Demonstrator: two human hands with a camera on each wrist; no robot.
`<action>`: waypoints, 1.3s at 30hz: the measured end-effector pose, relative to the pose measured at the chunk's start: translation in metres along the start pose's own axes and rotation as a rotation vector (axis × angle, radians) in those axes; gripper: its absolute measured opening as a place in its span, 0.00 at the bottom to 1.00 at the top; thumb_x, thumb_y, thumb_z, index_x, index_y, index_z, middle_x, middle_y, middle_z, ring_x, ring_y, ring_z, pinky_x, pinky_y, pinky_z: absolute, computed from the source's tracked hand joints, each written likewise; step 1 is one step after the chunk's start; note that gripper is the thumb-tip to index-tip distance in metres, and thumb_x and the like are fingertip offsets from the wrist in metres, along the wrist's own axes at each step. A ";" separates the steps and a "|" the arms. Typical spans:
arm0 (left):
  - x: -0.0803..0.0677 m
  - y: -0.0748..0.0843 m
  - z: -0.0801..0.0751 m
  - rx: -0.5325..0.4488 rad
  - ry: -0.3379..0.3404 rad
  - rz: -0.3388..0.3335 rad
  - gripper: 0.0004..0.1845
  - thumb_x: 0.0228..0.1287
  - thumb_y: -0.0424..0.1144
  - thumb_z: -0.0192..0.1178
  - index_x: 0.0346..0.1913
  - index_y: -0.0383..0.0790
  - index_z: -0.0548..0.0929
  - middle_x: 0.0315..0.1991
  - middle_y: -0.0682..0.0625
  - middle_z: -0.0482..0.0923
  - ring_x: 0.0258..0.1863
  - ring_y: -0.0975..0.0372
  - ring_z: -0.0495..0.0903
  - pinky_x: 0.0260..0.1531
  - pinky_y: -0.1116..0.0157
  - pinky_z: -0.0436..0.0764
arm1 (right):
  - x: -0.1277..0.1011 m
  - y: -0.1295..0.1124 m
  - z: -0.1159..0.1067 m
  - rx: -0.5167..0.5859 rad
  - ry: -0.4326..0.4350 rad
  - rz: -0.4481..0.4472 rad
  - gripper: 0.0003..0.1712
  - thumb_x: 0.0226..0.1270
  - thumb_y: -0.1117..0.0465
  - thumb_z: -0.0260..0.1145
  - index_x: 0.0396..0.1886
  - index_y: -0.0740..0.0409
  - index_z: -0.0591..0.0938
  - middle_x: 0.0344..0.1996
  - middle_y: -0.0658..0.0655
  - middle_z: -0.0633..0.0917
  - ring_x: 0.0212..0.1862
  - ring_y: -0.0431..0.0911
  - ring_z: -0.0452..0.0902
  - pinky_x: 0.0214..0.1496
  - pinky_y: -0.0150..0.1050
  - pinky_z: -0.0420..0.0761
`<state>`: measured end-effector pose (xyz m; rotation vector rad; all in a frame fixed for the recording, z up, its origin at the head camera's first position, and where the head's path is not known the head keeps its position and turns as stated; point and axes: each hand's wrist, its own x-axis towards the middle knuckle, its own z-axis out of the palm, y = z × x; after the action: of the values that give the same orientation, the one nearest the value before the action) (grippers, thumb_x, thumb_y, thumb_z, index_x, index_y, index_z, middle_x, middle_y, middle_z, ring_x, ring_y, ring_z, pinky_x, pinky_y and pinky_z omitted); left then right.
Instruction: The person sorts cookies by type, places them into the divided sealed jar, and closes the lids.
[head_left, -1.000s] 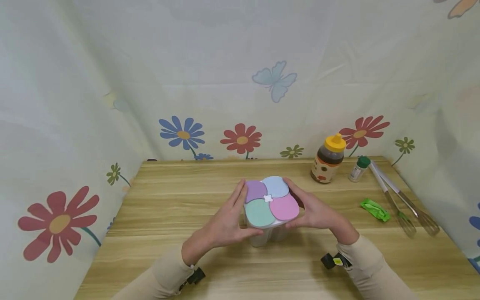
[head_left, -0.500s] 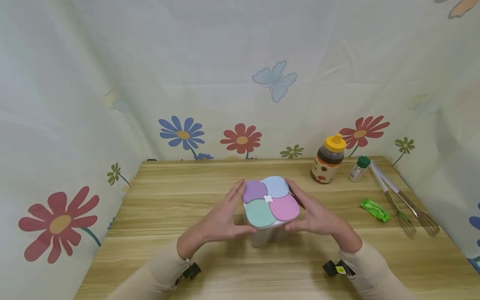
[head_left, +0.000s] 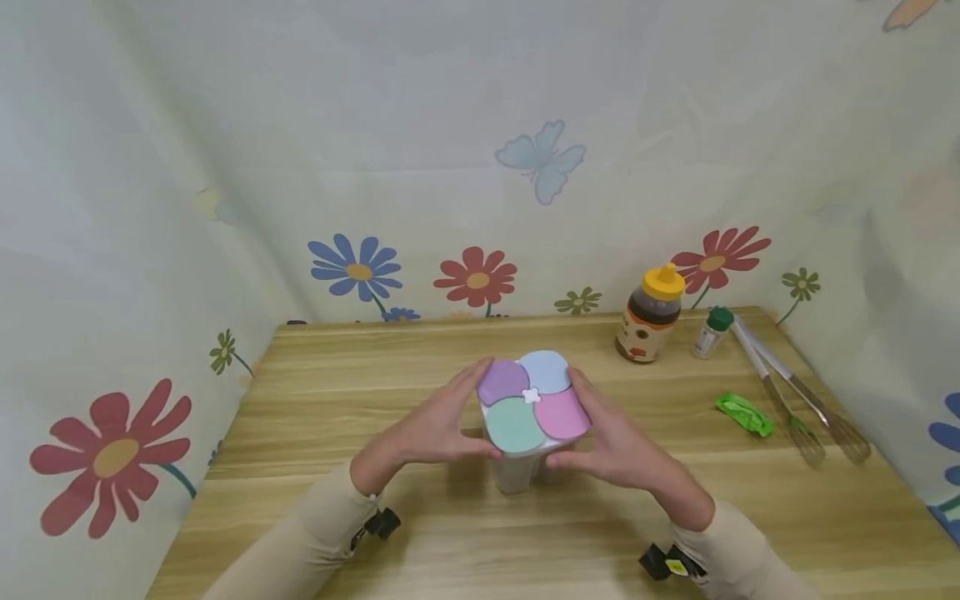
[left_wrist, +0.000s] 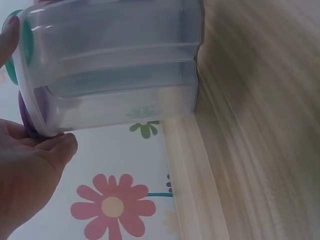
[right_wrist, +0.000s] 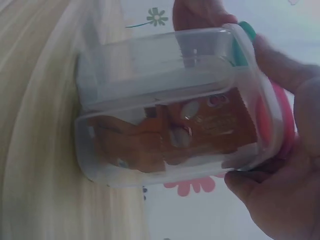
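A clear plastic storage container (head_left: 515,475) stands upright on the wooden table under a lid (head_left: 512,425) with purple, blue, green and pink petals. My left hand (head_left: 437,425) holds the lid's left side, fingers by the purple petal and thumb near the green one. On the opposite side, my right hand (head_left: 618,442) holds the lid by the blue and pink petals, its thumb at the front edge. Brown-orange packets (right_wrist: 210,125) show through one compartment in the right wrist view. The compartments facing the left wrist camera show no contents.
Toward the back right stand a yellow-capped jar (head_left: 649,317) of dark contents and a green-capped shaker (head_left: 712,332). A green packet (head_left: 744,414) lies in front of them. Two whisk-like utensils (head_left: 795,392) lie along the right edge. A printed cloth (head_left: 405,108) hangs behind the table.
My left thumb has drawn back a little to the left along the lid's front. The right thumb has slid slightly inward. The container stays in place while the head view shifts slightly.
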<state>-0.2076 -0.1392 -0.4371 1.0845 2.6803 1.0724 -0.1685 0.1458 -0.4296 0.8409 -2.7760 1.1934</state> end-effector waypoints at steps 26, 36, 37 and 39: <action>-0.009 0.020 0.026 -0.037 0.191 -0.085 0.62 0.43 0.67 0.71 0.77 0.46 0.50 0.71 0.58 0.60 0.68 0.63 0.65 0.65 0.57 0.69 | 0.019 0.032 -0.010 0.054 -0.074 -0.106 0.64 0.50 0.46 0.78 0.78 0.57 0.50 0.75 0.60 0.59 0.72 0.53 0.61 0.69 0.50 0.66; -0.014 0.028 0.030 0.025 0.193 -0.138 0.64 0.47 0.65 0.71 0.78 0.41 0.45 0.76 0.47 0.53 0.74 0.56 0.57 0.68 0.54 0.64 | 0.019 0.034 -0.013 0.094 -0.101 -0.110 0.63 0.51 0.48 0.78 0.79 0.53 0.50 0.75 0.59 0.59 0.71 0.53 0.63 0.65 0.45 0.71; -0.014 0.028 0.029 0.021 0.192 -0.132 0.64 0.47 0.65 0.71 0.78 0.41 0.45 0.76 0.47 0.54 0.74 0.56 0.57 0.68 0.54 0.64 | 0.019 0.034 -0.014 0.090 -0.097 -0.111 0.63 0.51 0.48 0.78 0.79 0.53 0.49 0.75 0.59 0.59 0.71 0.53 0.63 0.66 0.47 0.71; -0.014 0.026 0.028 0.010 0.188 -0.127 0.63 0.47 0.65 0.70 0.78 0.41 0.46 0.75 0.48 0.55 0.73 0.56 0.58 0.68 0.54 0.64 | 0.018 0.032 -0.013 0.093 -0.090 -0.114 0.62 0.52 0.48 0.77 0.79 0.54 0.49 0.75 0.58 0.59 0.72 0.53 0.62 0.67 0.49 0.69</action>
<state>-0.1731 -0.1184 -0.4446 0.8399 2.8550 1.1942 -0.2013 0.1646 -0.4379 1.0710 -2.7155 1.3044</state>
